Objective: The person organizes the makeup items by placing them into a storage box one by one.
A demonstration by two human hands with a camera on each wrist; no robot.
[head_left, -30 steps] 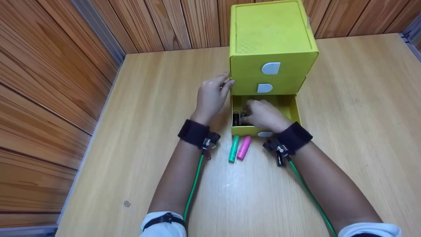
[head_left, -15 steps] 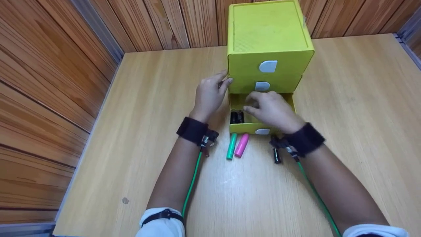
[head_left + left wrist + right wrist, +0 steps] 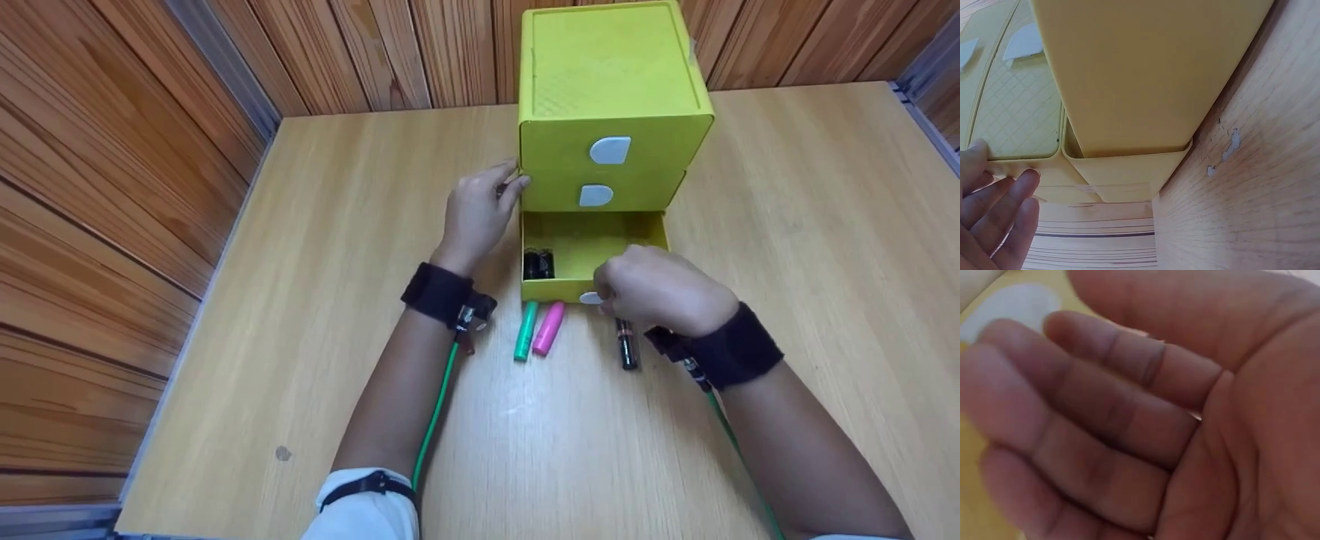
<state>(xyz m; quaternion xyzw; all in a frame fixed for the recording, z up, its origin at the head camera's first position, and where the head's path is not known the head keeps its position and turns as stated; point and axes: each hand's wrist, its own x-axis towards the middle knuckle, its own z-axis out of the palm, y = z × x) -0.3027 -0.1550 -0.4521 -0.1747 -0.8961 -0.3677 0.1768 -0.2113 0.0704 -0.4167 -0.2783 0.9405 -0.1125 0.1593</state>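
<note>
A yellow-green drawer cabinet (image 3: 619,64) stands at the back of the table with its bottom drawer (image 3: 551,289) pulled out. At the cabinet's left side is my left hand (image 3: 478,214), touching the edge; in the left wrist view its fingers (image 3: 1008,205) are relaxed. My right hand (image 3: 664,289) is at the drawer's front, beside the white handle (image 3: 589,298). The right wrist view shows its palm (image 3: 1275,427) with loosely bent fingers and nothing held. Small black cylinders (image 3: 538,264) stand in the drawer's front left corner.
In front of the drawer, a green marker-like stick (image 3: 526,331) and a pink one (image 3: 549,328) lie side by side. A black tube (image 3: 627,345) lies below the right hand. Wood-panelled walls (image 3: 97,225) bound the table at left and back.
My right hand has left the inside of the drawer and moved toward me and right, to the drawer's front. The black cylinders stay in the drawer. The left hand keeps its place.
</note>
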